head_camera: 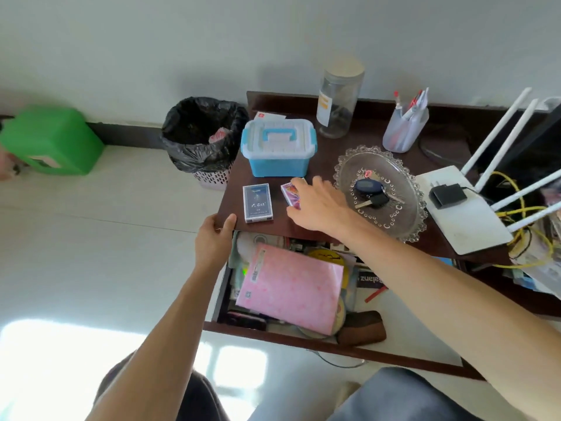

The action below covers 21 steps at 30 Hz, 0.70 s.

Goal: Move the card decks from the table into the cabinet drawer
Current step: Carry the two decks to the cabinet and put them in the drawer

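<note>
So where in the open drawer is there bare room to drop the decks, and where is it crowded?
Hardly any bare floor shows in the drawer. The flattest landing spot is on top of the pink envelope. Around it lie discs, a brown pouch and papers. On the table, a free strip lies between the dark deck and the pink deck.

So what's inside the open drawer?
A pink folder lies on top in the drawer, with discs and a brown case peeking out. Whatever is underneath the folder is hidden.

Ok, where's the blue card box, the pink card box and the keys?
blue card deck (257, 202), head view, middle of its top face.
pink card deck (287, 192), head view, uncovered left corner.
keys (371, 193), head view, dark fob.
</note>
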Tool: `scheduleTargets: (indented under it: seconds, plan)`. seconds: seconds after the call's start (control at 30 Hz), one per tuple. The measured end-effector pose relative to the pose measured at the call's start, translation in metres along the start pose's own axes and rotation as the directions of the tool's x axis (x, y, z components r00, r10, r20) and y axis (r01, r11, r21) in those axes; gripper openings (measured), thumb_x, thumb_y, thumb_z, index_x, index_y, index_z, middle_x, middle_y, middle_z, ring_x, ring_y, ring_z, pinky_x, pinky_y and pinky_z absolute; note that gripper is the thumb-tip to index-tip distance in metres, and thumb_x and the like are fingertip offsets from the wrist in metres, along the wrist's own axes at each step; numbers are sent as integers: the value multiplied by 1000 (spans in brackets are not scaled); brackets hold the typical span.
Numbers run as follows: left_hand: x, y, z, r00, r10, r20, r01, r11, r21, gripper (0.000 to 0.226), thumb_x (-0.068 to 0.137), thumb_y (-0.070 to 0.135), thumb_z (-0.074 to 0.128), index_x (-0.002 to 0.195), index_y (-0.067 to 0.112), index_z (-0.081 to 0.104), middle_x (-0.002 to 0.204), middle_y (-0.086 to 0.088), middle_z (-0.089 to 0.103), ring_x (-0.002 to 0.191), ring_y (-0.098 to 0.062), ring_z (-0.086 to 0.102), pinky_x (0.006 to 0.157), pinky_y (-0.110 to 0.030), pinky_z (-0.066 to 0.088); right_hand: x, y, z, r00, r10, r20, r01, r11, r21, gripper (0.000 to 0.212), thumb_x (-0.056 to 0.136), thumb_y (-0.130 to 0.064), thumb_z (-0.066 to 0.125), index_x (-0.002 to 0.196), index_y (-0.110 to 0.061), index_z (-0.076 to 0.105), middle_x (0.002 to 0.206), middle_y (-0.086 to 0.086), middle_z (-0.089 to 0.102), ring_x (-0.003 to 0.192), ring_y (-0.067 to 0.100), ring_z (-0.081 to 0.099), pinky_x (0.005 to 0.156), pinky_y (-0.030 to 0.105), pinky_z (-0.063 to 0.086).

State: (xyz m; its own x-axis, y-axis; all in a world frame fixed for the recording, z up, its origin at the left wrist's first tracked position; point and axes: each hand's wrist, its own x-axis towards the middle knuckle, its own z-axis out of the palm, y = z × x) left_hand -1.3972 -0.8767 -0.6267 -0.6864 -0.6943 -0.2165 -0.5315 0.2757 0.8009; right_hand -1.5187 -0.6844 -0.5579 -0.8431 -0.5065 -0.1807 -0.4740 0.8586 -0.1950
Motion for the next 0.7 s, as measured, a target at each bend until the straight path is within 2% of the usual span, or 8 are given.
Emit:
scheduleTargets:
  seconds: [0.07,0.13,0.2,0.3,0.43,0.5,0.6,0.7]
  plan:
    - [-7,7,6,987,70,-141,-43,981,191,52,92,45,55,134,16,50,131,-10,56,123,-31,51,108,-49,37,14,-1,2,998,32,50,-32,999,-11,72,90,-51,57,152,-25,33,136,19,47,123,40,51,91,48,47]
    - [-14,18,17,956,178,-235,-109,954,281,52,92,43,53,137,18,45,134,-10,49,125,-31,42,107,-47,31,25,-1,4,995,46,87,-45,999,-12,76,89,-52,60,154,-27,30,139,19,45,125,40,50,94,48,47]
    - [-19,27,30,941,258,-217,-178,927,331,61,89,52,50,139,18,42,132,-8,47,122,-29,41,105,-45,30,32,0,5,993,48,109,-48,999,-6,76,87,-52,63,153,-28,33,139,17,44,124,39,51,95,48,47]
    - [-20,30,45,943,318,-98,-249,869,428,79,81,66,52,142,16,40,130,-6,45,121,-29,40,107,-44,31,37,0,7,992,55,113,-60,997,44,72,86,-49,65,150,-28,38,138,16,46,121,39,53,94,46,47]
    - [-10,26,48,947,307,-94,-244,879,409,80,75,72,57,137,22,45,128,-4,43,121,-27,39,105,-44,31,31,-3,1,993,49,105,-59,994,92,72,85,-47,68,149,-27,41,136,14,48,119,36,55,91,44,47]
    - [-5,24,48,950,297,-98,-238,890,388,78,76,71,57,137,23,44,128,-4,42,122,-27,38,106,-44,29,17,-2,-9,998,6,56,-13,992,128,72,84,-48,68,149,-29,41,131,12,49,116,33,56,83,41,46]
    - [0,21,49,940,321,-117,-254,886,387,77,76,70,58,135,22,46,126,-7,43,121,-30,39,104,-46,29,-27,17,-29,999,-29,-27,35,959,281,71,80,-51,67,146,-39,42,114,1,50,106,25,57,75,36,43]
    - [4,15,51,924,353,-146,-274,879,391,77,75,70,58,134,21,47,125,-11,43,119,-34,40,102,-48,30,-87,49,-40,998,-63,1,57,900,433,68,79,-52,69,141,-50,43,108,-7,51,101,14,57,77,28,46]
